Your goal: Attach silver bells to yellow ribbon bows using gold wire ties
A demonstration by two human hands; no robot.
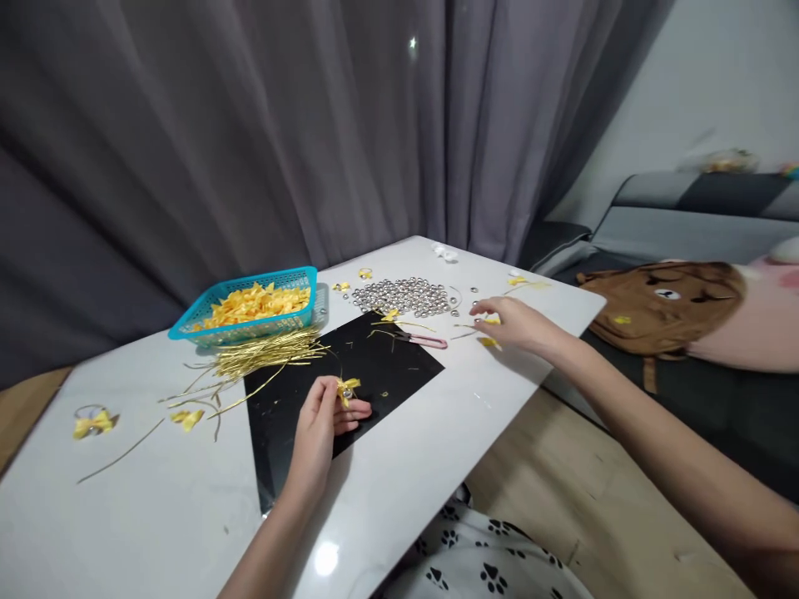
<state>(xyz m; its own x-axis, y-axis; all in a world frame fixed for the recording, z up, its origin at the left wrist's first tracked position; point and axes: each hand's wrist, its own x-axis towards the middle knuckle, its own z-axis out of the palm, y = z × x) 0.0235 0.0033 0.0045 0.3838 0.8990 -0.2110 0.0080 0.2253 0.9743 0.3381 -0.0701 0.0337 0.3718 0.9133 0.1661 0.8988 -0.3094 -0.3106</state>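
Observation:
My left hand (pixel 325 416) pinches a small yellow ribbon bow (pixel 347 389) with a shiny silver bead at its middle, above the black mat (pixel 380 366). Over at the right side of the table, my right hand (pixel 515 323) reaches low with bent fingers apart. Just under its fingertips are a yellow bow (pixel 490 342) and a thin wire. What lies beneath the palm is partly hidden. Between both hands, a pair of pink-handled scissors or snips (pixel 424 340) rests across the mat's far edge, close to another yellow bow (pixel 390 315).
A teal basket (pixel 243 333) holds many yellow bows, with a bundle of gold twist ties (pixel 268 353) in front. Silver beads (pixel 403 295) are heaped at the back. Finished-looking bow rings (pixel 93 423) lie at left. The white table (pixel 137 524) ends before a grey curtain (pixel 349 125).

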